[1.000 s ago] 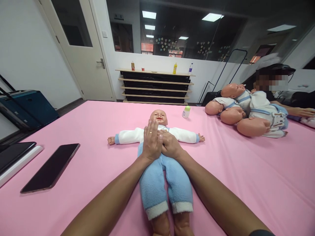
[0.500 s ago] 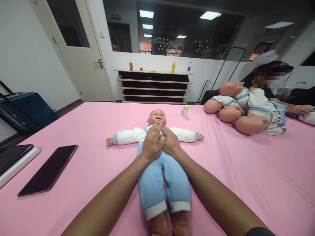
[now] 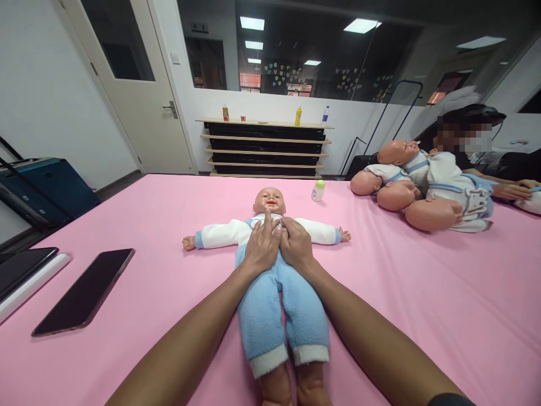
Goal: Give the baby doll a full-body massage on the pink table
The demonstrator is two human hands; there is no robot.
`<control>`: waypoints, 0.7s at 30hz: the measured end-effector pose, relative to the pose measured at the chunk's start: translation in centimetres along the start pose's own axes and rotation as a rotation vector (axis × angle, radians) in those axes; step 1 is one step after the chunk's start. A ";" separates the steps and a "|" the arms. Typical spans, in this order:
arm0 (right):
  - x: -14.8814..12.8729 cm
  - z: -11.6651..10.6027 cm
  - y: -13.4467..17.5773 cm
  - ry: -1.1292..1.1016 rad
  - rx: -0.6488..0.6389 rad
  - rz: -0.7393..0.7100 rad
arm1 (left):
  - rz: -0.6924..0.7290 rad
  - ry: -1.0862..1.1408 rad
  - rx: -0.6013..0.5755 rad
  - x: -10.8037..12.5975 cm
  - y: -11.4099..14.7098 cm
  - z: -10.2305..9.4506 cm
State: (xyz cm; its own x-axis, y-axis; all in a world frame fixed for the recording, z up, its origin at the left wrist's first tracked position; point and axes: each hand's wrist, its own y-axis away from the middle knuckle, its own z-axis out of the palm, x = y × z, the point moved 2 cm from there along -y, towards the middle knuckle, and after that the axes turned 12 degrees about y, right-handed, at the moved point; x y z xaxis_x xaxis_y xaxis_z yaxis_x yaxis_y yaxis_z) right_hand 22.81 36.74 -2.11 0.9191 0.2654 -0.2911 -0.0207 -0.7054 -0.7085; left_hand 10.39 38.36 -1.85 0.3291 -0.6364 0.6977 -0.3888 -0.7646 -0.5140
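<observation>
On my left, a dark phone (image 3: 84,293) is lying flat on the pink-covered worktop (image 3: 160,211). My left hand (image 3: 262,245) is resting on the doll's torso, fingers stretching toward its head and grasping nothing visible. The doll (image 3: 262,316) is lying face up, arms spreading wide, legs pointing toward me between my forearms. My right hand (image 3: 296,242) is bending its fingers just beside the left, over the torso; whether it is pinching clothing, I cannot tell. I judge I am working at the chest with both hands, so the next move is calling for even, gentle contact. Farther right, a green-capped bottle (image 3: 318,193) is standing, and more dolls (image 3: 433,213) are lying heaped.
</observation>
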 end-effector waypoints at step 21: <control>0.1 1.0 -0.3 0.034 -0.194 -0.090 | 0.126 0.120 0.407 0.2 1.2 -0.8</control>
State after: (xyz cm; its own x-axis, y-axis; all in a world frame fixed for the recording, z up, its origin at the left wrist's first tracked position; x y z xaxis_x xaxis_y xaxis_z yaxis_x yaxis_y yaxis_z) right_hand 22.50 37.60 -2.52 0.9266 0.3131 -0.2085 0.1350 -0.7941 -0.5927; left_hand 9.27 37.37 -1.95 0.1896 -0.7290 0.6577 -0.0410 -0.6752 -0.7365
